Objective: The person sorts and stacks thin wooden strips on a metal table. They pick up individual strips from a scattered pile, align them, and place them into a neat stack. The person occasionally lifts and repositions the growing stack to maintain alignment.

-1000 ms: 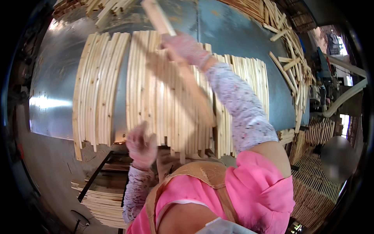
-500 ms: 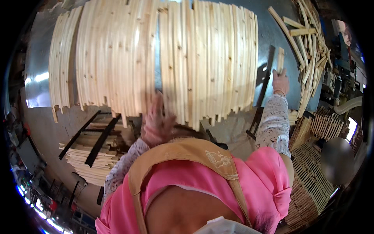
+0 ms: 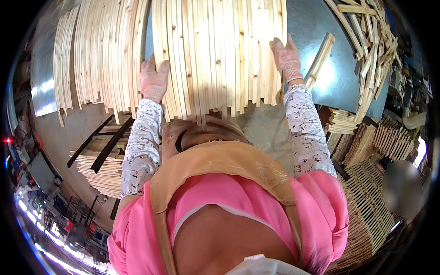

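Note:
A wide batch of pale wooden strips [image 3: 215,55] lies side by side on the metal table, their near ends uneven and jutting past its edge. At its left side is my left hand [image 3: 154,81], in a pale pinkish glove, its fingers in the narrow gap and its thumb over the strips. Against the right side of the same batch, my right hand [image 3: 288,59] presses with thumb and fingers parted around the outer strip. Both hands clasp the batch between them. Left of the gap lies another group of strips [image 3: 107,55].
A short wooden piece [image 3: 321,59] lies at a slant on the metal table [image 3: 341,87]. Loose strips [image 3: 373,55] form a jumbled pile at the far right. Stacked strips [image 3: 98,169] stand below left beside dark bars [image 3: 112,144]. Slatted stacks [image 3: 366,206] stand at lower right.
My right hand has left the short piece and come left to the batch's right side. My left hand has moved up and forward to its left side. The short piece now lies more slanted.

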`<state>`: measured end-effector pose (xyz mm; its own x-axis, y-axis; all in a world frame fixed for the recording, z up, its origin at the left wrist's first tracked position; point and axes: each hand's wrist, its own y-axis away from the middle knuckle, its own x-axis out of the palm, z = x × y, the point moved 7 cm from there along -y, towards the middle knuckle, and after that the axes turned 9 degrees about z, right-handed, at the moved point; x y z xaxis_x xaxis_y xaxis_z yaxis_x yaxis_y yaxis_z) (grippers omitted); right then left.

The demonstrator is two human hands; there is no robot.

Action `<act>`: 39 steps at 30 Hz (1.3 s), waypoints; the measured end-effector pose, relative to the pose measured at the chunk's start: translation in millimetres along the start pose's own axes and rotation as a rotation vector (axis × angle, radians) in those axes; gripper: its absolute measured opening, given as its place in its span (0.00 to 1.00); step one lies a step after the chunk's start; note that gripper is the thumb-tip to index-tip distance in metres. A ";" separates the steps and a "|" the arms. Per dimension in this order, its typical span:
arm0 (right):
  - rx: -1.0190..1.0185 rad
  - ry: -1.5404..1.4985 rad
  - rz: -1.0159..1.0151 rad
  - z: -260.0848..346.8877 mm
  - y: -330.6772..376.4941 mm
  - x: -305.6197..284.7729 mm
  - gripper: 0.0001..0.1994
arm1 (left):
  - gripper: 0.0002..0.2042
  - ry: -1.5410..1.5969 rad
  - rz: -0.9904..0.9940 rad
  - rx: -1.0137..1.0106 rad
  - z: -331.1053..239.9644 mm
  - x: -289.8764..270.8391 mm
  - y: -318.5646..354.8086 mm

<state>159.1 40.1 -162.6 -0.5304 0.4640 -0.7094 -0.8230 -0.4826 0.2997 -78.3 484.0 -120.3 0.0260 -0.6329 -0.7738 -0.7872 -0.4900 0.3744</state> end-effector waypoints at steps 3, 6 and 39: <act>-0.097 0.511 0.044 -15.5 -3.8 0.2 0.38 | 0.38 0.363 0.219 0.063 16.2 -5.1 -15.3; 0.022 0.116 0.036 18.3 0.2 -20.4 0.40 | 0.35 0.429 0.305 0.062 24.9 -13.3 -35.5; -0.166 -0.826 -0.076 307.1 -33.0 44.8 0.42 | 0.52 0.839 0.199 0.425 49.4 -310.5 -105.7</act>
<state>100.1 305.0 -8.4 -0.5060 0.8625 -0.0102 -0.8563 -0.5009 0.1260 -33.6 761.9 55.1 0.1702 -0.9847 -0.0365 -0.9781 -0.1733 0.1149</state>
